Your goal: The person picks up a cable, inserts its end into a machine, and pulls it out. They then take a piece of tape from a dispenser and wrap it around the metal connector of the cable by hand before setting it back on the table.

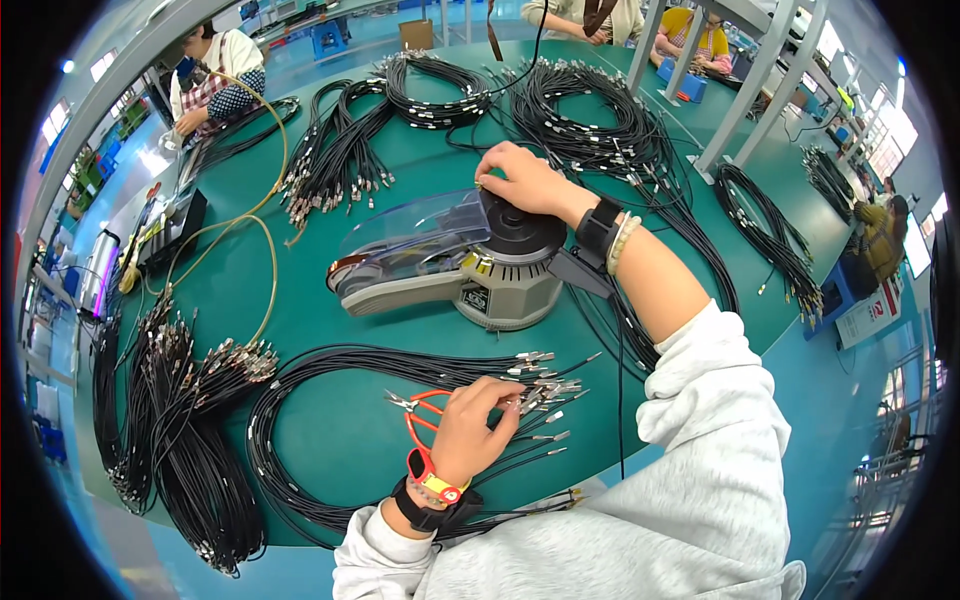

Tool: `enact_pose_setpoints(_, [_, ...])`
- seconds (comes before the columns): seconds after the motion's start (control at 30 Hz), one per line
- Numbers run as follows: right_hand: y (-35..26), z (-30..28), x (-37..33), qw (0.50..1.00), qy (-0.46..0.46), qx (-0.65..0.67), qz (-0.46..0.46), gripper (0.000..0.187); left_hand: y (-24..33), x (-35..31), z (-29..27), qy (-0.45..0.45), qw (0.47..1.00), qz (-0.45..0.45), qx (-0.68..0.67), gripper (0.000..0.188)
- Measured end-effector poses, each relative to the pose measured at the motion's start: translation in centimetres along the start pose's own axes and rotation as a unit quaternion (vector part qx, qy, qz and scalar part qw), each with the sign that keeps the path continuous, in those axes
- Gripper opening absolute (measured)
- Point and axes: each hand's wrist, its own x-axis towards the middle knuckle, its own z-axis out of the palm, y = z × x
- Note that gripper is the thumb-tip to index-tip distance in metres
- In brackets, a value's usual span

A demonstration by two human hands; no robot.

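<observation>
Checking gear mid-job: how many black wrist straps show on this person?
2: the left strap on the wrist of the left hand, the right strap beside a pale beaded bracelet. Sleeves could hide more.

The person's left hand (472, 428) is at the metal-tipped ends of a looped bundle of black cables (262, 425) near the green surface's (345, 430) front edge, orange-handled pliers (411, 421) against it. The right hand (530, 182) rests atop a grey machine (508, 290); coiled cables (430, 115) lie along the far edge.
</observation>
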Motion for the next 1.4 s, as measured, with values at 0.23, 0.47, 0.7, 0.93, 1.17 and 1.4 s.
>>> enact_pose_setpoints(0.23, [-0.7,-0.3,-0.5,0.994,0.086,-0.04,-0.062,0.012,0.1,0.2,0.0,-0.008,1.0,0.003,-0.002,0.019])
enact_pose_setpoints(0.47, [-1.4,-3.6,-1.5,0.925,0.23,0.273,0.131,0.013,0.6,0.7,0.4,-0.008,1.0,0.0,0.011,0.017])
enact_pose_setpoints(0.7, [-1.4,-5.9,-3.5,0.933,0.175,0.236,0.208,0.016,0.5,0.9,0.9,0.0,0.999,0.026,0.025,0.015])
enact_pose_setpoints(0.93, [0.5,-5.7,-3.8,0.948,0.131,0.176,0.232,0.016,0.6,1.1,1.1,0.009,0.999,0.044,0.031,0.014])
enact_pose_setpoints(1.17, [-0.3,-6.3,-3.7,0.946,0.131,0.182,0.233,0.026,0.6,1.0,1.2,0.006,0.999,0.044,0.029,0.014])
enact_pose_setpoints(1.4, [0.2,-7.0,-3.3,0.983,0.061,0.058,0.162,0.032,0.7,1.1,1.2,0.004,0.998,0.048,0.033,0.015])
